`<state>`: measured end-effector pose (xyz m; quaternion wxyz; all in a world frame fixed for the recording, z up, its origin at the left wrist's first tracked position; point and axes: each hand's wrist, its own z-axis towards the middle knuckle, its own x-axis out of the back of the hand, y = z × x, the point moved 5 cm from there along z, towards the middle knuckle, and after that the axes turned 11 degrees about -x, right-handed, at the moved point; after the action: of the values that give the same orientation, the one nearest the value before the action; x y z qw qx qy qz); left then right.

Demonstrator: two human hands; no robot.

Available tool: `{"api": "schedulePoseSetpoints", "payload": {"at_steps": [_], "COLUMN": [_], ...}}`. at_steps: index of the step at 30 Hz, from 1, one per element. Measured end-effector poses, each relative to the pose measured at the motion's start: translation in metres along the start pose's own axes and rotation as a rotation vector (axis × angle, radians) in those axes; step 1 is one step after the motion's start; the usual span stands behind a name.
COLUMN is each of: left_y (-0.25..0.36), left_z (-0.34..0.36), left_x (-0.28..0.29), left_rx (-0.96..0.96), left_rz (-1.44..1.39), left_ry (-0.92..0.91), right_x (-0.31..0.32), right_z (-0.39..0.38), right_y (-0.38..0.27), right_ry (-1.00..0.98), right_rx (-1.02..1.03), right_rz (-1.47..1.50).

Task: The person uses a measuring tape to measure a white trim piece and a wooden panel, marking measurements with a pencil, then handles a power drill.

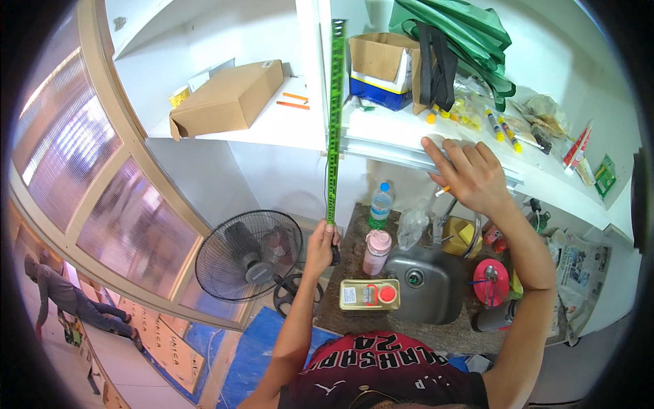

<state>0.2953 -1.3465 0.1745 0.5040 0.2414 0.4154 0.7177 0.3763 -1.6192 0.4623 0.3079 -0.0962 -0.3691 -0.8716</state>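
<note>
The green tape measure (334,129) stretches upward from the closed left hand (319,249), well left of the right hand (473,176), spread but holding a thin stick (442,191).

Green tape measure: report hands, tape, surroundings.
Left hand gripping lower end of green tape measure. Tape extended upward past shelf. Right hand at shelf edge, holding slim stick. Fan lower left of tape.

Tape (334,136) extends up from L hand (320,247), betw. box (228,99) on L shelf (289,131) & carton (381,78) on R shelf (385,129), markers (508,134) R of carton; below, fan (250,255) L of worktop (351,322), flask (377,252) + tin (349,296) L of sink (436,300), plate (503,276) R.
</note>
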Motion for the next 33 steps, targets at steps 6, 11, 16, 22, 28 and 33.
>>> {"api": "schedulePoseSetpoints", "payload": {"at_steps": [6,11,16,22,28,33], "left_y": [-0.024,-0.042,-0.029,-0.022,-0.026,-0.033], "left_z": [-0.003,-0.011,-0.011,-0.013,-0.021,-0.024], "left_x": [-0.003,0.001,-0.008,-0.009,-0.006,-0.006], "left_rx": [-0.010,-0.030,0.001,0.066,0.051,0.066], "left_rz": [-0.041,0.047,0.029,-0.037,-0.087,-0.113], "left_ry": [0.068,0.093,0.041,-0.025,-0.057,-0.054], "right_x": [0.001,0.000,-0.001,-0.001,0.000,0.000], "right_z": [-0.001,-0.001,-0.002,-0.001,-0.001,0.000], "right_y": [0.001,0.001,0.003,0.004,0.003,0.003], "right_ry": [0.010,0.012,0.008,-0.001,0.029,0.039], "right_rx": [0.003,-0.005,0.000,-0.002,0.000,0.004], "right_rz": [0.008,0.046,0.037,0.060,0.066,0.063]}}
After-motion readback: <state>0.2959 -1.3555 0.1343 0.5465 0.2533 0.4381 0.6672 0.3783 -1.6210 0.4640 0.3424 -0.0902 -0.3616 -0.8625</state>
